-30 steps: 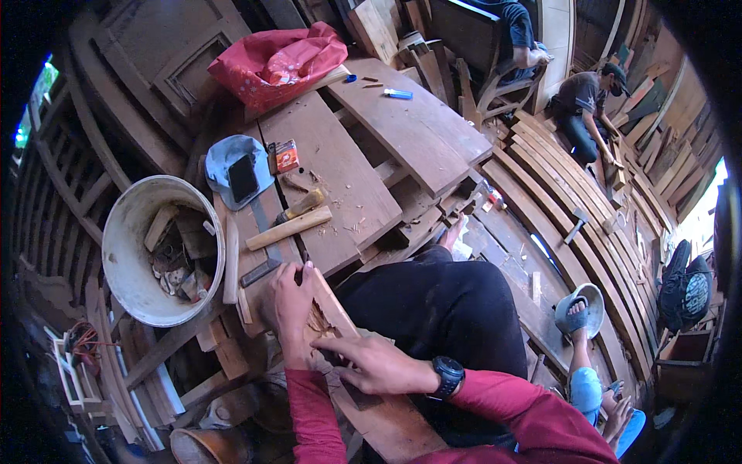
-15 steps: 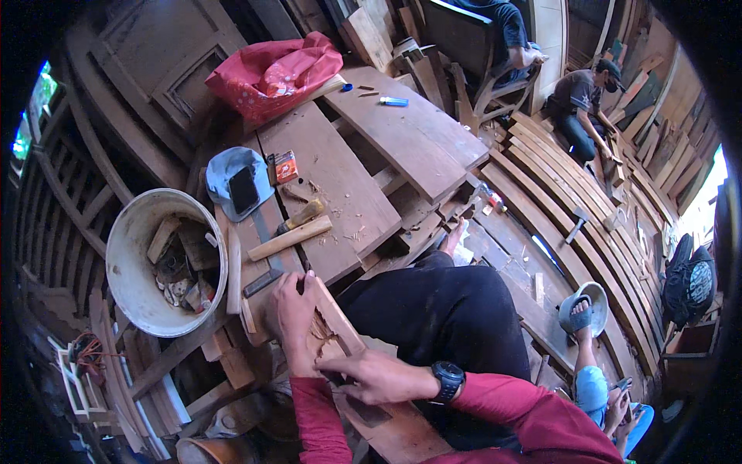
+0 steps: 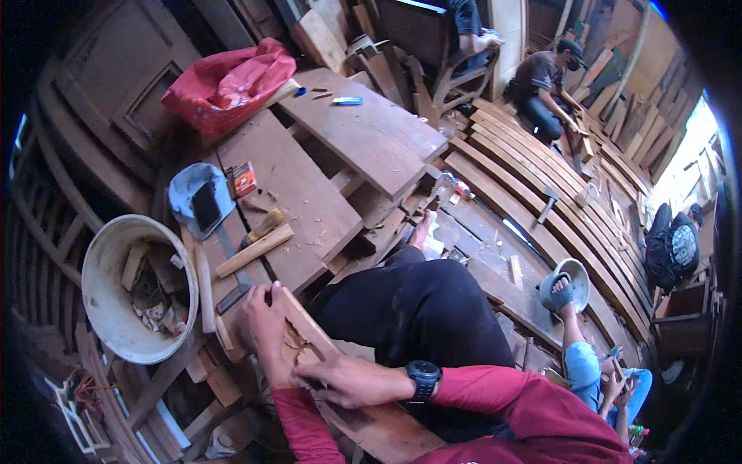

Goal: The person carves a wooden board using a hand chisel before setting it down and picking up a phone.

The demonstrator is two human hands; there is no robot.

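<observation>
A wooden board (image 3: pixel 386 430) lies slanted in front of me, with a carved hollow and curled shavings near its far end. My left hand (image 3: pixel 265 329) is closed round the left side of that end, thumb up at the edge. Bent over the board just below the hollow, the fingers of my right hand (image 3: pixel 352 379) are curled and slightly blurred. Whatever they hold is hidden beneath them. Past my left hand, a chisel-like tool with a wooden handle (image 3: pixel 265 226) lies on the planks beside a wooden stick (image 3: pixel 255 250) and a dark metal piece (image 3: pixel 234 299).
On the left stands a white bucket (image 3: pixel 93 298) of scraps. A blue cap (image 3: pixel 185 185) with a phone (image 3: pixel 205 207), a small orange box (image 3: pixel 243 178), a red bag (image 3: pixel 228 85) and a blue lighter (image 3: pixel 348 100) rest on the planks (image 3: pixel 309 224). Other people sit at right; one (image 3: pixel 541 85) works wood.
The whole view has swung, so the scene sits further left in the picture. My right hand has slid slightly up the board toward my left hand, which keeps its hold.
</observation>
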